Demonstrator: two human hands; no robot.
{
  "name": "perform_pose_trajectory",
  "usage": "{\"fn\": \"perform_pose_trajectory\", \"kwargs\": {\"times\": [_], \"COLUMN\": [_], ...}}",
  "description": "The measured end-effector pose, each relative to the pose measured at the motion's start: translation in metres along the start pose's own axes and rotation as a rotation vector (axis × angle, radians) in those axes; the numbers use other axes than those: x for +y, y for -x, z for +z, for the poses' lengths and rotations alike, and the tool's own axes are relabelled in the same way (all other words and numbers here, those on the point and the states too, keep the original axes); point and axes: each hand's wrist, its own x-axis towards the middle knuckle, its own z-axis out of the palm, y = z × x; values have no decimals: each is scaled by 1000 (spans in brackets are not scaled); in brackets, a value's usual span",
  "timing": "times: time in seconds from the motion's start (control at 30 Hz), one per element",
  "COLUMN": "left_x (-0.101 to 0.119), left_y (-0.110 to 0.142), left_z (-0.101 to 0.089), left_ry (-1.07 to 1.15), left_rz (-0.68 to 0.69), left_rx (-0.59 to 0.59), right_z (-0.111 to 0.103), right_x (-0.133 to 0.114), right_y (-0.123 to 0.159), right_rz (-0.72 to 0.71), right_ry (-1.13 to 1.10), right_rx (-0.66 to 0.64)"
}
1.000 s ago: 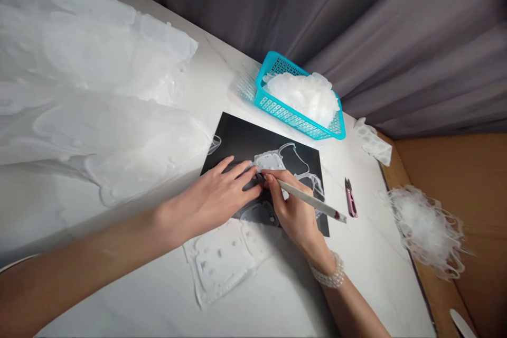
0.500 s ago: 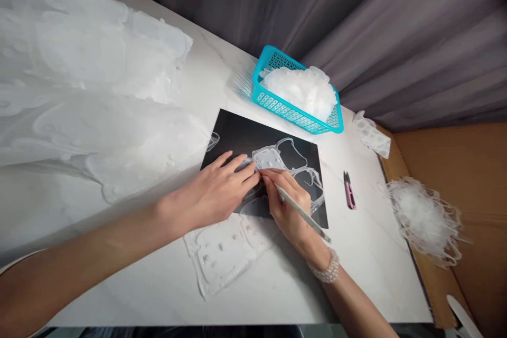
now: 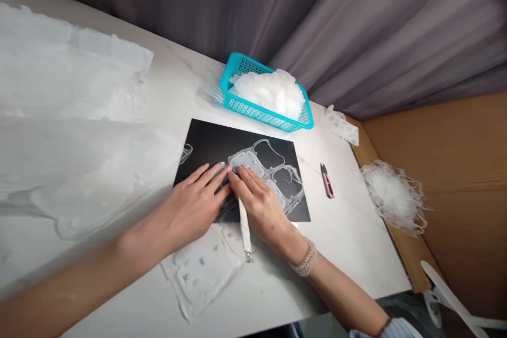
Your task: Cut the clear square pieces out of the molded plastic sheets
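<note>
A translucent white plastic sheet of moulded parts (image 3: 273, 169) lies on a black mat (image 3: 216, 142) in the middle of the white table (image 3: 348, 232). My left hand (image 3: 194, 203) lies flat on the sheet with fingers stretched out. My right hand (image 3: 259, 203) rests beside it, fingertips on the sheet, with a thin white pen-like knife (image 3: 244, 227) tucked under the palm and pointing toward me. Another piece of the moulded sheet (image 3: 202, 272) hangs off the mat near the table's front edge.
A turquoise basket (image 3: 253, 111) with white plastic pieces stands behind the mat. Small pink snips (image 3: 327, 180) lie to its right. A heap of white offcuts (image 3: 390, 195) sits in a cardboard box (image 3: 455, 169). Stacked white sheets (image 3: 79, 132) cover the left.
The view has shifted right. My right hand has turned the knife from pointing right to pointing toward me and flattened onto the sheet. The left hand stays pressed on it.
</note>
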Motion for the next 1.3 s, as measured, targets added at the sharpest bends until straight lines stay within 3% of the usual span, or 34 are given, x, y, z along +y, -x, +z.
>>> {"fn": "perform_pose_trajectory", "kwargs": {"times": [0.17, 0.27, 0.33, 0.47, 0.53, 0.6, 0.7, 0.8, 0.9, 0.97, 1.03, 1.1, 1.17, 1.3], "left_x": [0, 1, 2, 4, 4, 4, 6, 13, 20, 24, 26, 28, 28, 26], "left_y": [0, 1, 1, 0, -2, -4, -10, -20, -30, -35, -36, -35, -34, -32], "left_z": [2, 2, 2, 0, -2, -6, -21, -43, -55, -56, -52, -47, -44, -41], "left_ry": [-51, -64, -61, -45, -23, 39, 307, 907, 1648, 1902, 1905, 1824, 1739, 1559], "left_rz": [16, -3, -12, -27, -30, -29, -59, -296, -595, -667, -670, -648, -629, -619], "left_rx": [10, 33, 37, 25, 17, 17, 65, 91, -40, -130, -169, -151, -105, -75], "right_z": [3, 5, 0, -31, -49, -61, -69, -75, -86, -90, -90, -86, -78, -62], "right_x": [-2, 11, 35, 101, 121, 121, 87, 36, -1, -8, -2, 11, 25, 34], "right_y": [-3, 1, 11, 44, 56, 57, 44, 27, 23, 23, 22, 15, 4, -18], "right_rz": [3, 115, 338, 940, 999, 993, 905, 705, 332, 167, 275, 523, 676, 654], "right_ry": [-65, -308, -538, -1082, -1180, -1257, -1344, -1207, -972, -901, -899, -897, -885, -999], "right_rx": [-6, 78, 267, 743, 711, 687, 677, 613, 247, -10, -17, 133, 187, -60]}}
